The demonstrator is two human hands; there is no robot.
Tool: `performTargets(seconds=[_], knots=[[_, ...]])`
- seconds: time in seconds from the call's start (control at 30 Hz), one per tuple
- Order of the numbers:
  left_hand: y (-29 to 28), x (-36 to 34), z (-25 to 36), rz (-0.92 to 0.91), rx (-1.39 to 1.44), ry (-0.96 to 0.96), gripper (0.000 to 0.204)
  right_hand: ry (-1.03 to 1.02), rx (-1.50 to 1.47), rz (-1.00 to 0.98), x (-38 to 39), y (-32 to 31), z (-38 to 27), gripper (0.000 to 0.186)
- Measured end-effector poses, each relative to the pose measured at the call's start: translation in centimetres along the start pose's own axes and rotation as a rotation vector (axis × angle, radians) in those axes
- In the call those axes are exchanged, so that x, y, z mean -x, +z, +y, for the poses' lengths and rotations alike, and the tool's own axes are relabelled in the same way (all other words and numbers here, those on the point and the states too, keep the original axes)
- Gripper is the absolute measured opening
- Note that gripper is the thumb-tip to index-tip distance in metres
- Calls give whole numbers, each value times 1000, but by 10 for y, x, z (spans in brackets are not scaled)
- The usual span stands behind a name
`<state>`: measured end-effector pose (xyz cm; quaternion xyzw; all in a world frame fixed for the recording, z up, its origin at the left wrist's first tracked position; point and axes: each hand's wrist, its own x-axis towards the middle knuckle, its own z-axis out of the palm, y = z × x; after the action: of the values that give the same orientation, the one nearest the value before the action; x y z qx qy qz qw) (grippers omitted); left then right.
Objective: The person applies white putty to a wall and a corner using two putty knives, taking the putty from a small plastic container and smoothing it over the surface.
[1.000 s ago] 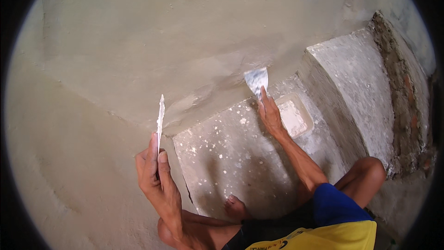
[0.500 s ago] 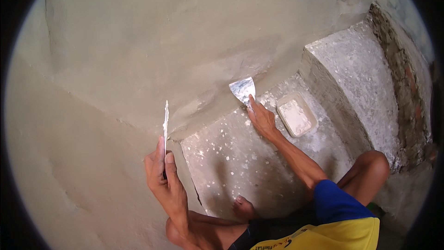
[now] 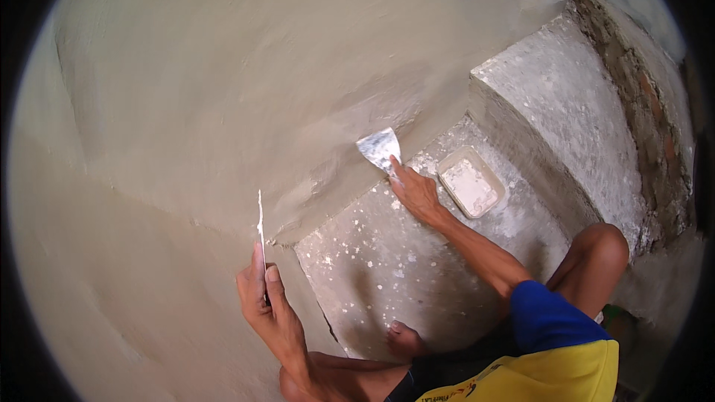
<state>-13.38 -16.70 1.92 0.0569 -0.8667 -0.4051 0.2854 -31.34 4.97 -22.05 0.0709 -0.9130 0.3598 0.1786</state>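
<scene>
Two hands, each closed on a blade.
Right hand (image 3: 414,192) grips putty knife (image 3: 380,149), now lower-left along plastered wall (image 3: 223,89); left hand (image 3: 267,305) clasps edge-on scraper (image 3: 260,216).

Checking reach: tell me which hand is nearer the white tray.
Right. The right hand with its putty knife is just left of the white tray; the left hand is far lower-left.
</scene>
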Motion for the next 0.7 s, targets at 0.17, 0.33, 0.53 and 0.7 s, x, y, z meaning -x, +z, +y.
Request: performTargets(seconds=[0.17, 0.33, 0.53, 0.7], knots=[[5, 1, -6, -3, 47, -31, 36, 113, -237, 310, -35, -50, 4, 57], [8, 2, 0, -30, 30, -11, 36, 259, -246, 383, -84, -56, 15, 57], [8, 4, -4, -40, 18, 3, 35, 153, -169, 84, -29, -3, 0, 62], [7, 5, -4, -41, 25, 0, 35, 95, -174, 73, -20, -23, 18, 61]])
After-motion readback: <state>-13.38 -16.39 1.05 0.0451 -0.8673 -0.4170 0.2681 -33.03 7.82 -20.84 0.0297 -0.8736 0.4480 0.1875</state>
